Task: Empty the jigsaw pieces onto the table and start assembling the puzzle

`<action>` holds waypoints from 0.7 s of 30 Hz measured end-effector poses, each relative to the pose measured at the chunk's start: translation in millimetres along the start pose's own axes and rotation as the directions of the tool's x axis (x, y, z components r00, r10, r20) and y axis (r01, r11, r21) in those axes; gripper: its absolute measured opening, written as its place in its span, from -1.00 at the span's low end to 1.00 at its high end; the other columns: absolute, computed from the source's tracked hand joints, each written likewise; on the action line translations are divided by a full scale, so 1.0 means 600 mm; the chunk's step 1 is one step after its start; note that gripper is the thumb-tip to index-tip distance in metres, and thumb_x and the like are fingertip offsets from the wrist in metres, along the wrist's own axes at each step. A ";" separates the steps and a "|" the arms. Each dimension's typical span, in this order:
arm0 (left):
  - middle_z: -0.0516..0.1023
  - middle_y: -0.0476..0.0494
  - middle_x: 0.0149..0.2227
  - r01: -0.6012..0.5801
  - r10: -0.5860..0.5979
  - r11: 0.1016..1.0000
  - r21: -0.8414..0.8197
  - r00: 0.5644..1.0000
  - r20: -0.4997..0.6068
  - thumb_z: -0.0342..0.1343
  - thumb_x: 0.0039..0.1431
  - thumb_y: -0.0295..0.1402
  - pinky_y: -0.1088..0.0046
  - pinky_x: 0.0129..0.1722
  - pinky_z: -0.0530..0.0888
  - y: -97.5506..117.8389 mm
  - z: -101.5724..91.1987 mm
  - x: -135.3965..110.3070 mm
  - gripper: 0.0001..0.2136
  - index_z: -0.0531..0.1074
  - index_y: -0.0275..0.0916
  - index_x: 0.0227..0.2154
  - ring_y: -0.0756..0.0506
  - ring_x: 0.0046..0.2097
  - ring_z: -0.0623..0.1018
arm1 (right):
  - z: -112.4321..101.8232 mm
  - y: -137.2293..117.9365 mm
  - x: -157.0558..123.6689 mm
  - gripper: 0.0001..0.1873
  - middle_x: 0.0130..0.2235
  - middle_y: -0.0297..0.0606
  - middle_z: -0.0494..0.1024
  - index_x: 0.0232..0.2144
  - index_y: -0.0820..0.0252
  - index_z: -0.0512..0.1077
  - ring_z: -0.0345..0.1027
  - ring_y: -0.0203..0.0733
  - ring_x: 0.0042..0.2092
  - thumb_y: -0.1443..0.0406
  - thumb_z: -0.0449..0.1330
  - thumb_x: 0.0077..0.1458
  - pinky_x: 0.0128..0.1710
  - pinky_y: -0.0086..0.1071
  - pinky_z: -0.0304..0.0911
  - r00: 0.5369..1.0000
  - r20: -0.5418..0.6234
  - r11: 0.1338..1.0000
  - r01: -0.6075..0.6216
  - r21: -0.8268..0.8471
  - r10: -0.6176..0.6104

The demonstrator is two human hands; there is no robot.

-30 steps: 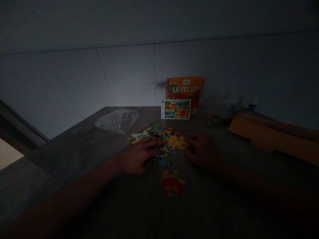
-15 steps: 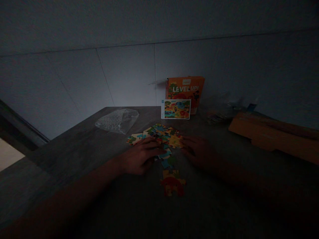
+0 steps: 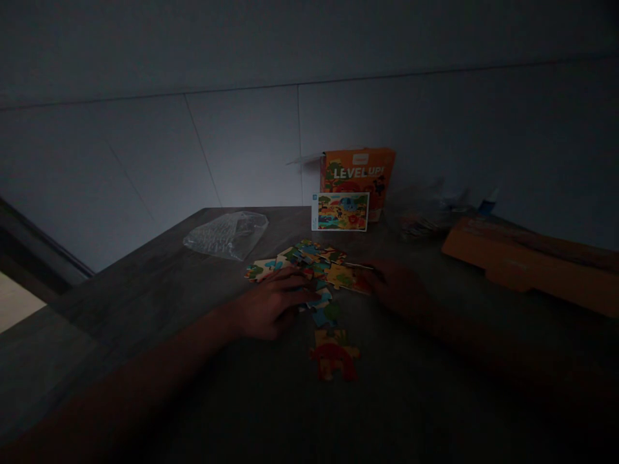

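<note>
A heap of colourful jigsaw puzzle pieces (image 3: 309,252) lies on the grey table in dim light. My left hand (image 3: 273,303) rests at the heap's near left side, fingers stretched over some pieces and partly covering them. On the heap's right side, my right hand (image 3: 399,287) pinches the edge of a yellow and red puzzle piece (image 3: 345,277), which is slightly tilted; its fingertips are dark. A blue-green piece (image 3: 326,314) lies just below the heap. Closer to me is a piece with a red lion's face (image 3: 334,354), apart from both hands.
Behind the heap, a picture card (image 3: 342,212) leans against an orange "LEVEL UP!" box (image 3: 360,164). A clear plastic bag (image 3: 229,233) lies left. To the right are another plastic bag with pieces (image 3: 418,222) and an orange cardboard box part (image 3: 512,267). A wall (image 3: 251,145) closes the far side.
My right hand has shifted slightly right and closed on the yellow and red piece, which now shows more of itself. My left hand stays nearly where it was.
</note>
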State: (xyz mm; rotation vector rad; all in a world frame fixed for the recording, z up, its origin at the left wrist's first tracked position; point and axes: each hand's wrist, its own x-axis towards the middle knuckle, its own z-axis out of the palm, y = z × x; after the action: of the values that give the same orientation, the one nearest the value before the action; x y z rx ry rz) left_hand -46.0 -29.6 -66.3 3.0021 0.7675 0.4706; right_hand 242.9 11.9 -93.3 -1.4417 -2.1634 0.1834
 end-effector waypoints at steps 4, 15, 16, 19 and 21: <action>0.43 -0.23 0.11 0.017 -0.017 1.000 0.001 1.000 0.015 0.00 0.08 -0.56 -0.04 0.27 0.20 0.001 -0.001 -0.001 -0.50 0.37 -0.19 0.11 -0.25 0.23 0.32 | 0.000 0.005 0.003 -0.62 -0.19 -0.14 0.62 -0.09 0.21 0.53 0.48 -0.09 -0.22 0.22 -0.04 0.28 -0.24 -0.31 0.31 0.999 -0.034 1.000 -0.008 -0.027 0.007; 0.43 -0.25 0.11 0.028 -0.029 0.999 0.030 0.999 0.016 0.00 0.16 -0.51 0.06 0.25 0.25 0.002 -0.002 -0.001 -0.58 0.38 -0.23 0.10 -0.23 0.23 0.31 | 0.007 0.008 0.002 -0.58 -0.01 -0.04 0.51 0.04 0.22 0.48 0.38 0.00 -0.01 0.28 -0.03 0.25 0.00 -0.14 0.28 0.992 -0.046 0.993 0.116 -0.031 -0.117; 0.43 -0.26 0.11 0.040 -0.040 0.999 0.027 0.999 0.003 -0.01 0.20 -0.47 0.08 0.23 0.28 0.002 -0.002 -0.001 -0.61 0.37 -0.24 0.10 -0.23 0.21 0.34 | 0.007 0.008 0.001 -0.57 0.00 -0.04 0.49 0.06 0.22 0.46 0.37 0.00 0.00 0.31 -0.03 0.23 0.01 -0.14 0.28 0.993 -0.041 0.994 0.112 -0.014 -0.112; 0.47 -0.27 0.07 0.113 -0.111 0.993 0.020 0.991 -0.080 -0.05 0.30 -0.39 0.10 0.17 0.34 -0.002 -0.001 0.001 -0.67 0.37 -0.27 0.09 -0.21 0.14 0.40 | 0.007 0.008 -0.002 -0.54 0.02 -0.05 0.46 0.05 0.25 0.45 0.32 0.00 0.04 0.39 -0.02 0.15 0.06 -0.11 0.25 0.994 -0.058 0.995 0.096 0.022 -0.095; 0.48 -0.27 0.05 0.198 -0.192 0.980 0.032 0.971 -0.142 -0.07 0.32 -0.37 0.09 0.15 0.36 -0.008 0.002 0.001 -0.68 0.38 -0.27 0.08 -0.21 0.12 0.41 | 0.007 0.008 -0.003 -0.54 0.02 -0.05 0.46 0.04 0.25 0.45 0.31 0.01 0.06 0.40 0.00 0.11 0.07 -0.10 0.24 0.993 -0.068 0.995 0.098 0.025 -0.096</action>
State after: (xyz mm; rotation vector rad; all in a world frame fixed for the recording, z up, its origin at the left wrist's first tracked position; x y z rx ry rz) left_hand -47.6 -24.8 -67.9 2.9172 1.0850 0.6657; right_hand 245.4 13.3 -99.5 -1.3055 -2.1622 0.1289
